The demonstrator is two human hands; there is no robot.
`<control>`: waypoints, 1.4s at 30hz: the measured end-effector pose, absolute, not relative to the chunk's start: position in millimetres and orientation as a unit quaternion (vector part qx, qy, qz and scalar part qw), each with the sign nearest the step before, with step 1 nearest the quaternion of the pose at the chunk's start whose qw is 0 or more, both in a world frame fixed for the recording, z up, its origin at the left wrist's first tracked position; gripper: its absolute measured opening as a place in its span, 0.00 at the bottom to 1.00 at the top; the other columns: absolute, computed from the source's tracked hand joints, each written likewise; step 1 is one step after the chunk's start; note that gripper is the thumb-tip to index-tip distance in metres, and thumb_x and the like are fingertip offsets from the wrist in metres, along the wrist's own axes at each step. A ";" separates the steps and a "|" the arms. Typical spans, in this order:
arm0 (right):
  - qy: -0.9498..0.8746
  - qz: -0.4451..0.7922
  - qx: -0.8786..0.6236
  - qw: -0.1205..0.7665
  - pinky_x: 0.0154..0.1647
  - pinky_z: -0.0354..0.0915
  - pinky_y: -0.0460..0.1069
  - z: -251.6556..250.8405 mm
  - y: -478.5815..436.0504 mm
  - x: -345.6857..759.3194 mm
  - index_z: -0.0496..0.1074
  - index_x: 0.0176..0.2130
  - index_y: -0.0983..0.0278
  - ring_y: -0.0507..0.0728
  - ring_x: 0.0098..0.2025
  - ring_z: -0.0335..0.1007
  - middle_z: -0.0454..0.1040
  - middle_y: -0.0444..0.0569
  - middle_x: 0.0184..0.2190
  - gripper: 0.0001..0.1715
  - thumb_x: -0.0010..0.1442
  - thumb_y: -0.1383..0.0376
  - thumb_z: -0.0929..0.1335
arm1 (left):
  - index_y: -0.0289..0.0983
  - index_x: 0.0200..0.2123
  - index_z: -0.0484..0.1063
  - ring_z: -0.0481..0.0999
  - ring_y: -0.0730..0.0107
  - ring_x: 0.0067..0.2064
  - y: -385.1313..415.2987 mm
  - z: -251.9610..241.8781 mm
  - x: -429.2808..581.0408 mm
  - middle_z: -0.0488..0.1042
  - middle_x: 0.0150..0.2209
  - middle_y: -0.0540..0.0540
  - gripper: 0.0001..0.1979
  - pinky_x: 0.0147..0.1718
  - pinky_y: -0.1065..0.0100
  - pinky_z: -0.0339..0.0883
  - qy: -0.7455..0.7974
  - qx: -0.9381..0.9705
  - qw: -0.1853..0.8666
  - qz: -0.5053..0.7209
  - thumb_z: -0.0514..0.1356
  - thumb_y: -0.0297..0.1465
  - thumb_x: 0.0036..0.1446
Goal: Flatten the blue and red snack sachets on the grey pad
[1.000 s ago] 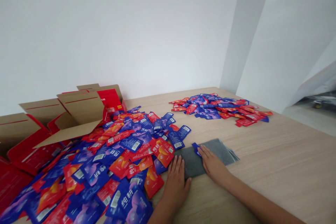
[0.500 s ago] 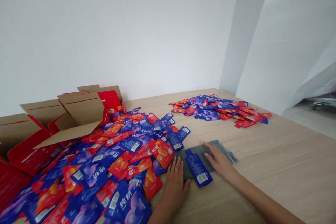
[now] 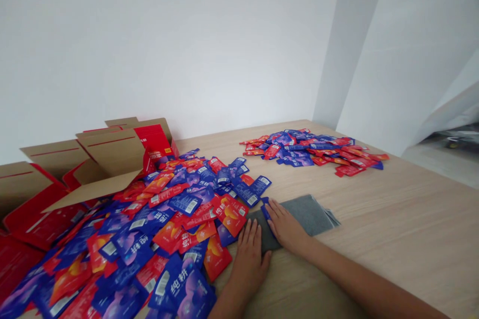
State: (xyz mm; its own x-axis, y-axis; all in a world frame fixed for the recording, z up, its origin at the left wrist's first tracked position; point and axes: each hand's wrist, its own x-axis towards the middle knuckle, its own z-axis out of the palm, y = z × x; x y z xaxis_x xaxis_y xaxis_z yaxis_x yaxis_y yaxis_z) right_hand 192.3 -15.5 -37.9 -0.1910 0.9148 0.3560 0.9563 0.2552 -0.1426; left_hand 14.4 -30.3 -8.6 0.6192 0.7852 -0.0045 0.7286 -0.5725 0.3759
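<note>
A grey folded cloth or sheet lies flat on the table, its right end showing several loose layers. At the cloth's left end, my left hand rests palm down with fingers stretched out, beside the pile of pouches. My right hand lies flat over a blue pouch on the cloth, fingers extended. Only a narrow strip of that pouch shows along the fingers; the rest is hidden under the hand. Close to my left hand lies a red-orange pouch with white lettering.
A big heap of red and blue pouches covers the table's left side. Behind it stand open red cardboard boxes with flaps up. A second pouch pile lies farther back on the wooden table. A white wall rises behind.
My right hand has moved left from the cloth's middle onto the blue pouch, covering most of it. My left hand stays in place on the cloth.
</note>
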 end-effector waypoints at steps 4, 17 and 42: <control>-0.764 -0.057 -0.618 0.176 0.58 0.56 0.60 -34.5 -15.1 191.3 0.61 0.57 0.76 0.65 0.62 0.52 0.59 0.65 0.59 0.27 0.61 0.65 0.59 | 0.28 0.61 0.51 0.42 0.57 0.64 -31.3 -6.2 15.3 0.46 0.64 0.39 0.31 0.60 0.53 0.43 0.427 0.886 0.167 0.073 0.50 0.32 0.55; -0.784 0.063 -0.595 0.168 0.57 0.59 0.55 -14.3 -66.2 201.2 0.60 0.59 0.70 0.58 0.57 0.61 0.65 0.58 0.56 0.38 0.48 0.77 0.58 | 0.29 0.62 0.51 0.42 0.57 0.64 -31.4 -5.1 13.0 0.45 0.64 0.40 0.31 0.60 0.53 0.42 0.428 0.884 0.173 0.076 0.50 0.33 0.56; -0.738 -0.017 -0.658 0.152 0.61 0.52 0.57 -30.9 -0.3 244.9 0.61 0.58 0.69 0.60 0.63 0.50 0.58 0.58 0.61 0.27 0.62 0.63 0.57 | 0.27 0.62 0.50 0.40 0.59 0.65 -29.9 -8.9 14.9 0.44 0.64 0.39 0.30 0.61 0.54 0.41 0.426 0.889 0.156 0.056 0.49 0.33 0.57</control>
State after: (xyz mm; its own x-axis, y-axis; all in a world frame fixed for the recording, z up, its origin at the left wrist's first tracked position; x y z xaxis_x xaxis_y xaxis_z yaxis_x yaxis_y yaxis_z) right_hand 244.9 -0.3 -30.9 -0.0889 0.9648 0.2475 0.9753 0.1348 -0.1752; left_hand 14.9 -29.9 -8.9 0.6311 0.7750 -0.0332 0.7400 -0.5886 0.3255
